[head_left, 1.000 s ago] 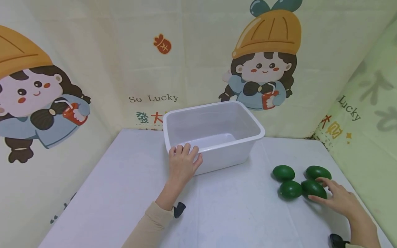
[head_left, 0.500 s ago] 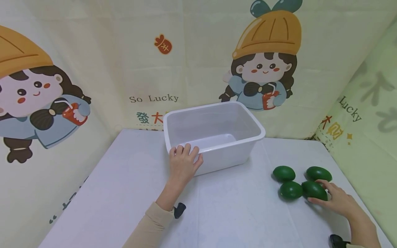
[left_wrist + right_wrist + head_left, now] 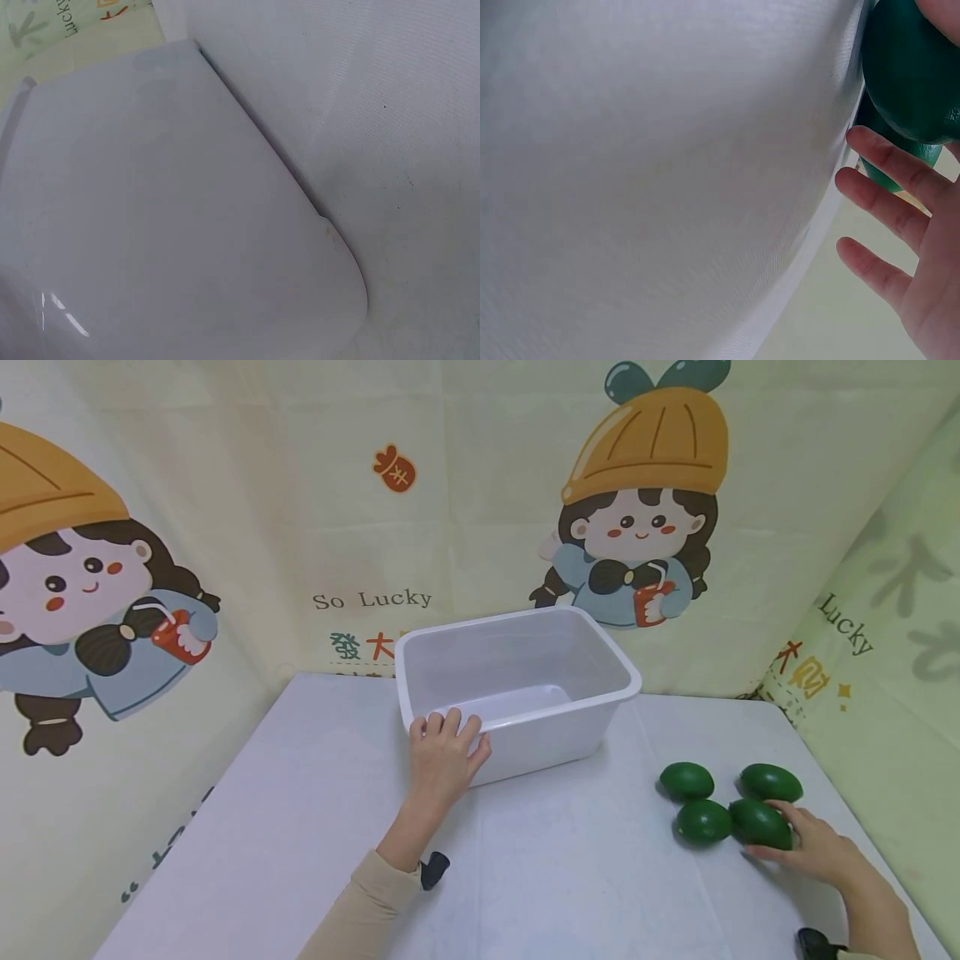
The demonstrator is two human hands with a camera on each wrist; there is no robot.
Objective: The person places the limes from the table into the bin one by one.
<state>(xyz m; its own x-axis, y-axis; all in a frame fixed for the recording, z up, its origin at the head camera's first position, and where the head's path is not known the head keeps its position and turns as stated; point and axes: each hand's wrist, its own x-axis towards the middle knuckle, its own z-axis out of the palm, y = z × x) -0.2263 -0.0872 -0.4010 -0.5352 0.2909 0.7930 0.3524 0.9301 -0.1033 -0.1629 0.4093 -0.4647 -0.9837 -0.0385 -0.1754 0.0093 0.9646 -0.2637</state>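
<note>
My left hand (image 3: pixel 441 758) holds the near left rim of a white plastic bin (image 3: pixel 551 735), fingers hooked over the edge and thumb outside. The left wrist view shows the bin's smooth outer wall (image 3: pixel 172 195). At the right, several glossy dark green, egg-shaped fruits, avocado-like, sit grouped on the table. My right hand (image 3: pixel 821 847) has thumb and index finger round the near right fruit (image 3: pixel 761 823). In the right wrist view, the thumb overlaps this fruit (image 3: pixel 911 82), while the other fingers (image 3: pixel 885 202) are spread and fairly straight.
Three other green fruits lie close by: one near left (image 3: pixel 702 822), one far left (image 3: pixel 686 782) and one far right (image 3: pixel 772 782). The white-covered table (image 3: pixel 570 868) meets printed cloth walls (image 3: pixel 487 485) behind and at the sides.
My right thumb and index finger have slid slightly down and towards me around the near right fruit. The left hand, bin and fruits have stayed in place.
</note>
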